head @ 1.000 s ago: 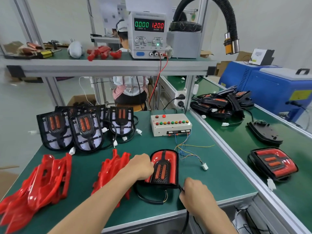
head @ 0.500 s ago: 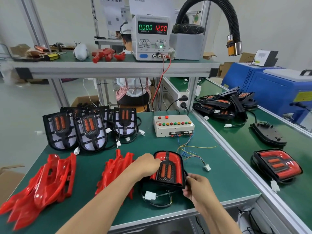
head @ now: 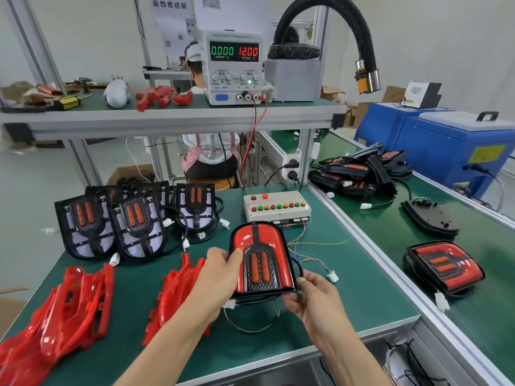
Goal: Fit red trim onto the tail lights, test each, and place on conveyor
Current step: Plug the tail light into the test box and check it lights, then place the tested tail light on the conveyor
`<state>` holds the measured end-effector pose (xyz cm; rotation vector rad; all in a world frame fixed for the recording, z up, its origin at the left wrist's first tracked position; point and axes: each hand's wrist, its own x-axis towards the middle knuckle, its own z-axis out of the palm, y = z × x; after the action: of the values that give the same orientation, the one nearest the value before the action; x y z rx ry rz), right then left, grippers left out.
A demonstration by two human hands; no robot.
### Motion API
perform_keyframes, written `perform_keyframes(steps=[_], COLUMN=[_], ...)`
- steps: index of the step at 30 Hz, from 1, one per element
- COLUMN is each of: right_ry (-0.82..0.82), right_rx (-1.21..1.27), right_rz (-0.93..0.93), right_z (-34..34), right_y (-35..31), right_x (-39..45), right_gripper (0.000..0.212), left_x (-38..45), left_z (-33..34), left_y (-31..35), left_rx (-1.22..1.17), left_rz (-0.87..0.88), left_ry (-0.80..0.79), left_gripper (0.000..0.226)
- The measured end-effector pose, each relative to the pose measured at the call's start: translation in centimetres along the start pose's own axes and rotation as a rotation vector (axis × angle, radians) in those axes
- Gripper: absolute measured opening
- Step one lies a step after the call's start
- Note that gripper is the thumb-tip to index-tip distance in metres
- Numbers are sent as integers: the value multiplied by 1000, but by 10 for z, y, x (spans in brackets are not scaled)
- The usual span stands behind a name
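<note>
Green worktop under a grey metal shelf; white walls, pale floor, blue cabinet at right

Red-trimmed tail light, tilted upright.

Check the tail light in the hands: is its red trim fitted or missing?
Fitted. The held tail light shows glossy red trim around its black centre, while the left hand and right hand grip its sides.

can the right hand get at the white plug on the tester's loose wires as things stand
Probably yes, once freed. The white plug lies on bare mat just beyond the right hand, nothing between them. But that hand grips the tail light together with the left hand.
</note>
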<state>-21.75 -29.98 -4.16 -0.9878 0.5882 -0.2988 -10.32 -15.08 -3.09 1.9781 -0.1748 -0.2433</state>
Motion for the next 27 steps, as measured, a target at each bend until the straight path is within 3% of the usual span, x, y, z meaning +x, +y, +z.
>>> perform_keyframes(steps=[5, 10, 15, 19, 23, 27], right_ry=[0, -14, -34, -11, 26, -63], right_rx=[26, 2, -127, -289, -598, -202], right_rz=[-42, -60, -67, -60, -196, -14], right_z=[11, 13, 5, -12, -38, -63], right_y=[-9, -13, -16, -29, -43, -57], right_x=[-4, -2, -5, -12, -23, -29], right_gripper=[19, 21, 17, 45, 61, 68], left_x=[-8, -5, -14, -14, -13, -13], left_z=[-13, -16, 4, 17, 42, 75], left_y=[6, 7, 4, 13, 36, 66], left_rx=[-11, -161, -42, 24, -15, -65], left_rz=[63, -19, 91, 209, 302, 390], left_ry=[114, 36, 174, 140, 38, -88], left_gripper=[38, 39, 41, 51, 34, 24])
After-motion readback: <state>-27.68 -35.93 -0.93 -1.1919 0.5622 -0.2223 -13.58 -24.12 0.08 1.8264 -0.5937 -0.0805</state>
